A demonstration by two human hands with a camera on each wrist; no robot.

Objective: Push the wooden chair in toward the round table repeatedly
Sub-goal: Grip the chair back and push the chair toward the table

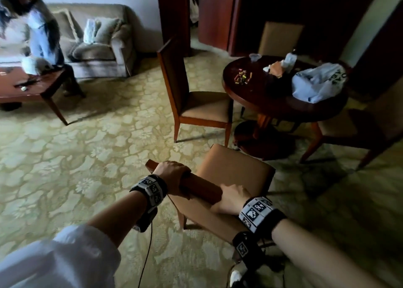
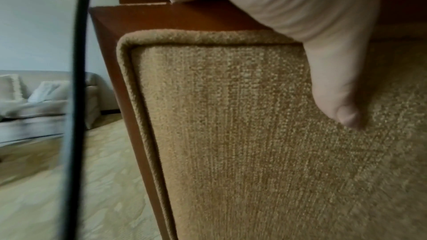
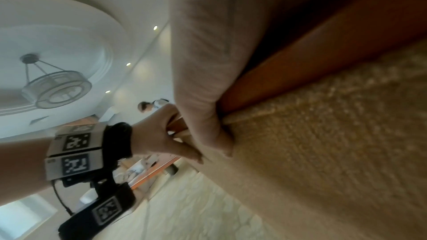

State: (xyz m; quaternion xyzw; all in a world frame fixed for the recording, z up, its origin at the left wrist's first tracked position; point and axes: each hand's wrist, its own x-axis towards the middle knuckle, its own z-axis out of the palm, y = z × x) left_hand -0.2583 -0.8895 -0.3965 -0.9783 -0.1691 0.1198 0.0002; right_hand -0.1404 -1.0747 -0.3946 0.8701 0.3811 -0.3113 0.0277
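Both hands grip the top rail of the wooden chair [image 1: 229,167]: left hand [image 1: 172,174] and right hand [image 1: 233,198], fingers curled over the wood, thumbs on the upholstered back. The chair stands on the carpet just short of the round table [image 1: 257,100], apart from its edge. Three further chairs ring the table; a white bag [image 1: 318,82] with unreadable lettering lies near its right edge.

Tan-upholstered reddish-brown chair [image 1: 231,170], dark round table [image 1: 272,104], cream floral carpet [image 1: 98,156].
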